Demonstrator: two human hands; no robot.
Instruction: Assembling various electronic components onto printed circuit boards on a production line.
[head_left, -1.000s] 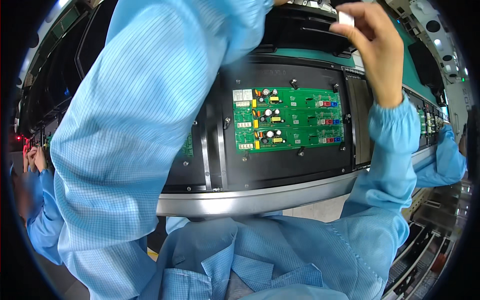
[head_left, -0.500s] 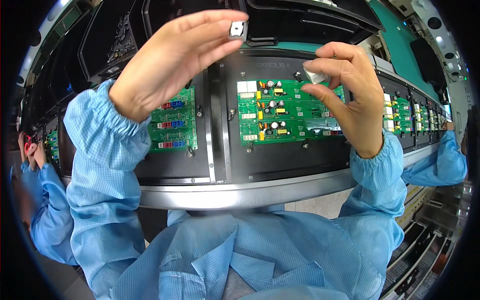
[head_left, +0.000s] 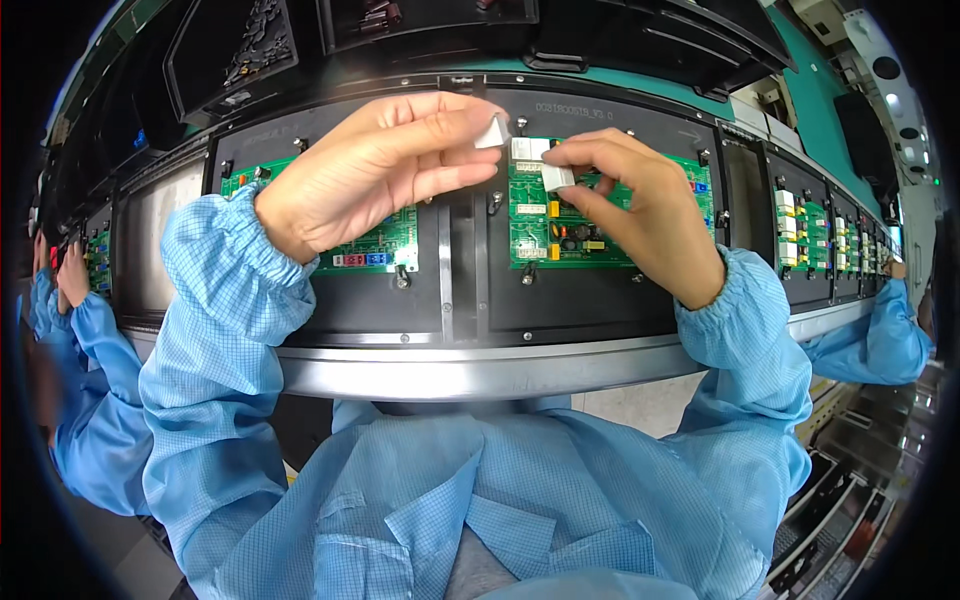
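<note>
My left hand (head_left: 385, 165) pinches a small white part (head_left: 492, 133) between thumb and fingertips, held above the black conveyor fixture. My right hand (head_left: 630, 205) grips another small white part (head_left: 555, 177) just to its right, over a green circuit board (head_left: 540, 225) seated in a black carrier tray (head_left: 590, 300). The two white pieces are close together, almost touching. A second green circuit board (head_left: 375, 245) lies under my left hand, partly hidden by it.
A metal rail (head_left: 480, 370) runs along the near edge of the line. More carriers with green boards (head_left: 835, 235) continue to the right. Other people in blue sleeves work at the far left (head_left: 80, 300) and far right (head_left: 880, 335). Dark bins (head_left: 250, 50) sit behind.
Both hands have come down from the upper shelf and drawn together over the boards; the two white parts are now nearly touching.
</note>
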